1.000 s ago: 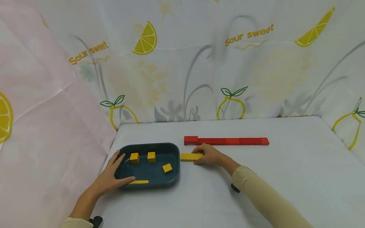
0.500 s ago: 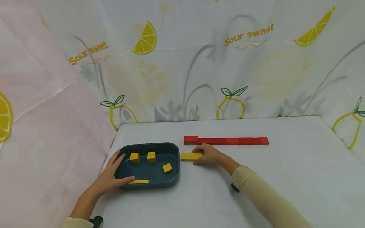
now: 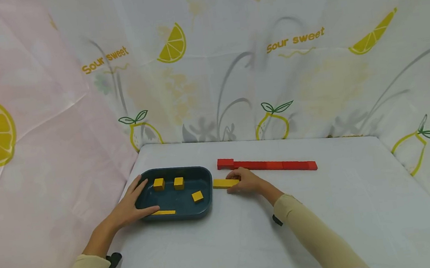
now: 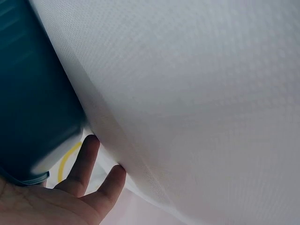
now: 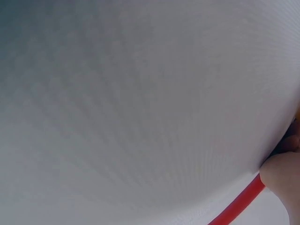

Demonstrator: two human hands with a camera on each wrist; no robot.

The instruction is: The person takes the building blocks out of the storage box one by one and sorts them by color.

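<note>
In the head view a dark blue tray (image 3: 194,217) stands left of the middle with several yellow blocks, among them a cube (image 3: 159,184) and a thin strip (image 3: 165,212). My left hand (image 3: 129,206) grips its left end, thumb over the near rim and fingers toward the far corner. The left wrist view shows two fingers (image 4: 112,183) down at the white cloth beside the tray wall. Right of the tray, my right hand (image 3: 245,181) pinches the right end of a long yellow block (image 3: 223,183), whose left end lies close to the tray wall.
A row of red blocks (image 3: 273,164) runs along the table behind the right hand, its left end a bit wider. White cloth covers the table (image 3: 229,248). Lemon-printed curtains (image 3: 210,63) hang at the back and left.
</note>
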